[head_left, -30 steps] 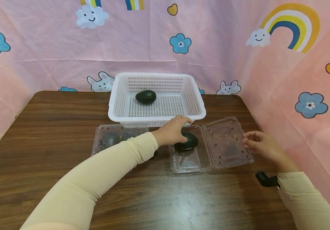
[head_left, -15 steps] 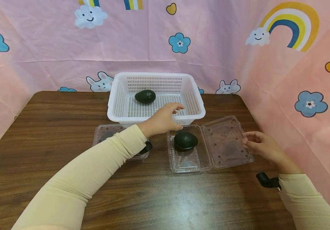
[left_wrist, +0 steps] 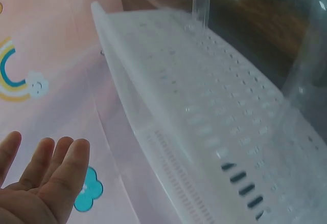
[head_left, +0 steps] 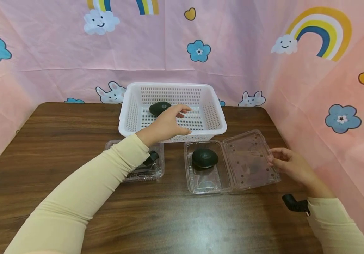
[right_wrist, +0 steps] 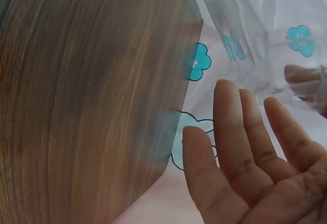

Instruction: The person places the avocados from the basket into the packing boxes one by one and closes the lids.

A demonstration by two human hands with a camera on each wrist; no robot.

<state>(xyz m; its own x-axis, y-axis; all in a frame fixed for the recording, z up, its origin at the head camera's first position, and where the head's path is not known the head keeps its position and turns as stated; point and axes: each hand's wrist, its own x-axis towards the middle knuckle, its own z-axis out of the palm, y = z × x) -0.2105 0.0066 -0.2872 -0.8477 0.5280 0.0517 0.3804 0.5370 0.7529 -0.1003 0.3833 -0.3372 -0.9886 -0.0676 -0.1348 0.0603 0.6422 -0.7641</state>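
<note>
My left hand (head_left: 166,123) hovers over the front rim of a white perforated basket (head_left: 124,116), fingers spread and holding nothing. Inside that basket lies a dark green avocado (head_left: 159,108), partly covered by the hand. Another avocado (head_left: 205,157) rests in the base of a hinged clear plastic clamshell box (head_left: 208,187), whose lid (head_left: 248,160) is folded out to the right. At the lid's outer edge, my right hand (head_left: 291,167) pinches it between thumb and fingers. Through the clear lid (right_wrist: 255,45) the thumb shows in the right wrist view.
A second clear clamshell box (head_left: 153,173) stands left of the first, largely hidden under the left forearm. Behind the brown wooden table (head_left: 169,222) hangs a pink printed cloth (head_left: 169,42), which also runs along the right side. A black wrist camera (head_left: 294,204) sits on the right wrist.
My left hand has let go of the avocado in the clamshell box and moved up and left to the basket. The right hand stays at the lid.
</note>
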